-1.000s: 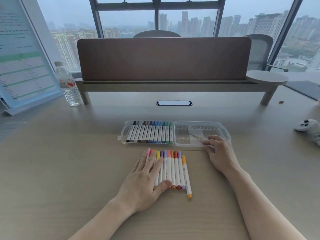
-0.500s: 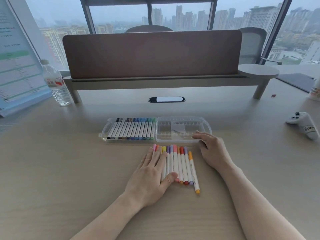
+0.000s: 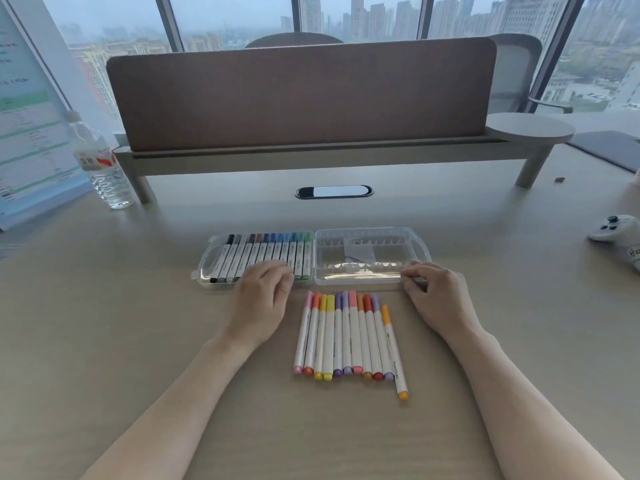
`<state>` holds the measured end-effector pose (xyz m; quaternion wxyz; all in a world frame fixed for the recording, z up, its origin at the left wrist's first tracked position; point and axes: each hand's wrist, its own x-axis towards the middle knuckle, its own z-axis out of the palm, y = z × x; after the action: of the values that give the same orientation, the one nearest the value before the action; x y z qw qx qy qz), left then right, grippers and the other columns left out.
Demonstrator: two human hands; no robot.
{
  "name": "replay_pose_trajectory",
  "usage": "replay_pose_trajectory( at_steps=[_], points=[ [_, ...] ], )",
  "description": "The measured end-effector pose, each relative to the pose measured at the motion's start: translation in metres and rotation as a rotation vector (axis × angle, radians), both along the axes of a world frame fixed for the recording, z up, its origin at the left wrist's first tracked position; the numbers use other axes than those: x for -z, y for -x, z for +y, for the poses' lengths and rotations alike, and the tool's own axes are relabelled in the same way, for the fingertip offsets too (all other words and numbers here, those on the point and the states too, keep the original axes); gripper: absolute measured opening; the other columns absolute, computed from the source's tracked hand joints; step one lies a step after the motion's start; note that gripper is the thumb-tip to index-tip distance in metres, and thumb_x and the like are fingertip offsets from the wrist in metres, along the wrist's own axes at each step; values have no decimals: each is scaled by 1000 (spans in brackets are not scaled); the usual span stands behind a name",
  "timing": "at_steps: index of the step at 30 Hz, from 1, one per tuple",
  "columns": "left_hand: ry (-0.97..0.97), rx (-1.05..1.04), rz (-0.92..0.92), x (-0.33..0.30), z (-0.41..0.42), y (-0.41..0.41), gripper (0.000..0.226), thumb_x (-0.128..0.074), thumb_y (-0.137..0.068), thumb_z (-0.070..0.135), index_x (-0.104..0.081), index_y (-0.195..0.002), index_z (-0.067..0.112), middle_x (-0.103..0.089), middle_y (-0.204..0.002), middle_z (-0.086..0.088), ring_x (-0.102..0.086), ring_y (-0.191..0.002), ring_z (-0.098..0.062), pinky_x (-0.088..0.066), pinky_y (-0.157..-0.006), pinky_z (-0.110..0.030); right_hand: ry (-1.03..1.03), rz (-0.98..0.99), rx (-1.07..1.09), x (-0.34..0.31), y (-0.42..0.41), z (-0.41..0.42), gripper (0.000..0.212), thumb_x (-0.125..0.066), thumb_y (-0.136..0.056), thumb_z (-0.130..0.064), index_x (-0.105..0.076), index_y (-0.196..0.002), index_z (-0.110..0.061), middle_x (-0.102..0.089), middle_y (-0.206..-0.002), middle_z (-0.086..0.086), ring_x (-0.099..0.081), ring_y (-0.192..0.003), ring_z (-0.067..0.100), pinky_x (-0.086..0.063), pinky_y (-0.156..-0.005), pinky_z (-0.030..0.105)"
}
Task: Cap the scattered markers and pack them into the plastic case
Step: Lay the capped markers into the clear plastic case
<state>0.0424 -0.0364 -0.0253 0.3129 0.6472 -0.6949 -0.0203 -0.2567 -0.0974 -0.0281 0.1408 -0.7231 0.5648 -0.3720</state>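
Observation:
A clear plastic case (image 3: pixel 372 275) lies open on the desk. Its left half holds a row of capped markers (image 3: pixel 263 252) in dark, blue and green colours; its right half has no markers in it. In front of the case lie several capped markers (image 3: pixel 346 336) side by side, in pink, orange, yellow, purple and red. My left hand (image 3: pixel 265 294) rests on the near ends of the packed markers, its fingers curved over them. My right hand (image 3: pixel 433 294) pinches the front right edge of the case's right half.
A water bottle (image 3: pixel 100 164) stands at the back left beside a standing printed board (image 3: pixel 27 126). A brown divider on a shelf (image 3: pixel 301 98) runs across the back. A white game controller (image 3: pixel 616 233) lies at the right edge.
My left hand has lifted off the loose markers and moved up and left onto the packed row in the case. The right hand has stayed at the case's edge.

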Motion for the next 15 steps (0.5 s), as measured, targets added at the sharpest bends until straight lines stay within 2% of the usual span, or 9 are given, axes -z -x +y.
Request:
replay_pose_trajectory(
  at_steps=[2,4,7,10,15],
  points=[
    [2,-35,-16,5,-13,-13,25,-52,-102,28,-72,-109,15,-69,-108,2,-59,-105,-17,-49,-97,-39,-4,-13,7,-2,-1,0,13,-73,-86,-10,-79,-98,-11,-74,-110,1,-64,-114,13,-35,-95,12],
    [24,-41,-10,8,-17,-17,14,-62,-97,21,-73,-105,17,-65,-103,5,-54,-102,-14,-48,-93,-37,-5,4,10,-3,-2,0,13,-73,-87,-12,-79,-98,-11,-74,-110,0,-63,-114,12,-34,-93,10],
    [3,-29,-55,12,-13,-14,14,-66,-94,26,-70,-106,21,-60,-103,8,-52,-103,-15,-45,-91,-33,5,27,13,-3,-3,2,12,-73,-87,-11,-78,-97,-10,-74,-107,1,-65,-104,14,-38,-89,10],
    [-15,-26,-62,13,-7,-14,19,-69,-91,28,-69,-109,22,-58,-105,9,-50,-105,-15,-40,-91,-30,14,22,18,-4,-4,5,8,-73,-85,-9,-78,-91,-11,-73,-97,0,-63,-83,12,-35,-76,-5],
    [-16,-48,-81,11,-7,-11,15,-70,-90,30,-69,-103,24,-58,-103,8,-52,-104,-17,-44,-91,-34,9,20,27,-4,-4,13,10,-74,-85,-13,-78,-94,-12,-73,-99,-3,-63,-85,8,-35,-76,-5]
  ],
)
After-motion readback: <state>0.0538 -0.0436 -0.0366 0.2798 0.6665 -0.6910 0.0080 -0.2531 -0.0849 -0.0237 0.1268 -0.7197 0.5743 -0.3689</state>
